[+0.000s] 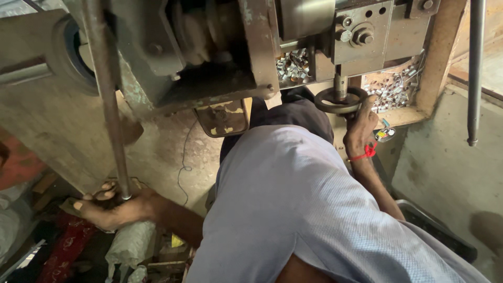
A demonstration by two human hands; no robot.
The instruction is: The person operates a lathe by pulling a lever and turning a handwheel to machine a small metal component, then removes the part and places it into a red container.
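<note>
Left hand (112, 207) wrapped around base of long steel lever rod (107, 94). Right hand (360, 131) gripping round handwheel (339, 100) under press machine (251, 42); small metal parts (395, 89) behind.

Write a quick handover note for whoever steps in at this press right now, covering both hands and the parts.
Left hand: low, at the foot of the long metal rod, fingers around it.
Right hand: up at the round handwheel under the press head, gripping its rim.
Small metal pieces: heaped in the tray behind the handwheel.
Done or left: not readable from this view.
</note>
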